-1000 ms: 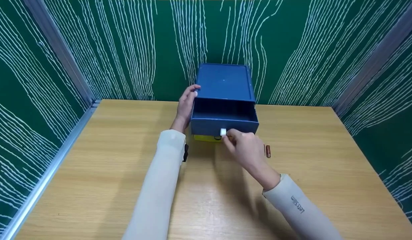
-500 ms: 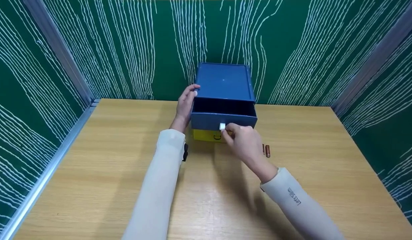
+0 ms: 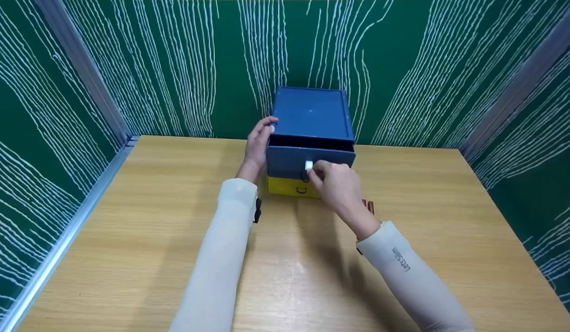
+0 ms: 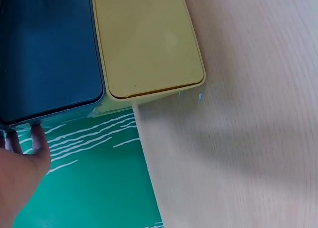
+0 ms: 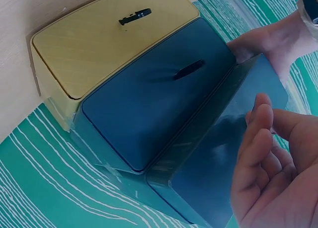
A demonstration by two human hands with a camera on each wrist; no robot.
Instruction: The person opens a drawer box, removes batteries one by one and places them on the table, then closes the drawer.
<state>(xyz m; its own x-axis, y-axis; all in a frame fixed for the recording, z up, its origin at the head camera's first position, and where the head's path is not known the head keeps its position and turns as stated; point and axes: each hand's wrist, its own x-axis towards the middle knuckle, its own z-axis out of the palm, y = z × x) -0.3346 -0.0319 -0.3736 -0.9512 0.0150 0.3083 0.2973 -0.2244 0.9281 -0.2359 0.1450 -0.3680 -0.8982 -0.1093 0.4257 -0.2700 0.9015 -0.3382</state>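
Observation:
A drawer unit (image 3: 308,110) stands at the back of the table, blue above and yellow at the bottom. Its top blue drawer (image 3: 285,161) sticks out partway, a narrow dark gap showing behind the front. My right hand (image 3: 337,184) pinches at the front of this drawer, where a small white handle-like piece (image 3: 308,165) shows by the fingertips. In the right wrist view the fingers hide the grip point. My left hand (image 3: 257,145) rests along the unit's left side; its fingertips (image 4: 39,133) touch the blue casing in the left wrist view.
Two small reddish-brown cylinders (image 3: 371,207) lie on the wooden table (image 3: 151,230), just right of my right wrist. Below the top drawer are a blue drawer (image 5: 159,94) and a yellow drawer (image 5: 114,39) with dark handles. Green walls (image 3: 174,69) with white lines enclose the table.
The top blue drawer has slid back into the unit, its opening narrowing from wide to a thin gap. My right hand has moved forward with it; the left hand has stayed put.

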